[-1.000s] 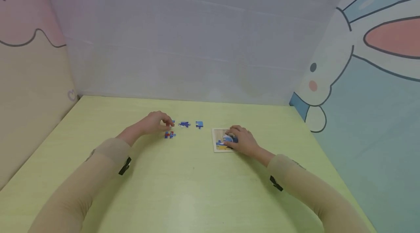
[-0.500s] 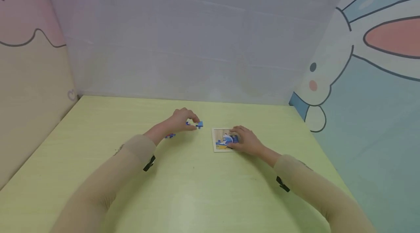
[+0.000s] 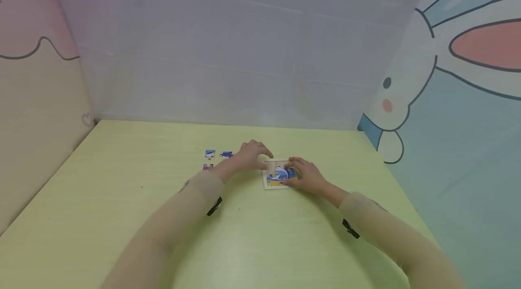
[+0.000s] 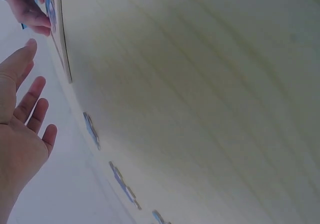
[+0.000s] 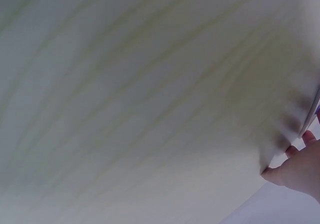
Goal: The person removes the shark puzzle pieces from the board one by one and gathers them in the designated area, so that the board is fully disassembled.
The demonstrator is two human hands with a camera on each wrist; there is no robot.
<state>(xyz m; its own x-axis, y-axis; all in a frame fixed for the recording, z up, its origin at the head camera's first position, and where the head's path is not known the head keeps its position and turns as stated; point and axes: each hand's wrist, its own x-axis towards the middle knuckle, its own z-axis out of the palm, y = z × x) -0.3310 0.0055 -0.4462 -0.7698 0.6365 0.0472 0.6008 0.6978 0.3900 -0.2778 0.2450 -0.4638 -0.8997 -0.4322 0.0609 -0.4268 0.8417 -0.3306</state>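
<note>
The framed puzzle board (image 3: 272, 187) shows a dolphin picture with bare wood at its upper left. Above its left edge my left hand (image 3: 249, 155) hovers with thumb and fingers spread; in the left wrist view the same hand (image 4: 22, 139) holds nothing. Curved fingers of my right hand (image 3: 308, 177) grip the board's right side, hiding that edge; in the right wrist view this hand (image 5: 297, 169) has fingertips low by the table. Left of the board lie a white-blue piece (image 3: 210, 153), a dark blue piece (image 3: 226, 155) and a red-blue piece (image 3: 208, 167).
The pale yellow-green table (image 3: 252, 243) meets a plain back wall (image 3: 228, 54). Cartoon panels stand at both sides, with a rabbit drawing on the right panel (image 3: 464, 144). Loose pieces also lie near the left hand in the left wrist view, including one nearest the board (image 4: 91, 130).
My left hand has moved right, from the loose pieces to the board's left edge. The right hand has stayed at the board's right side, shifting only slightly.
</note>
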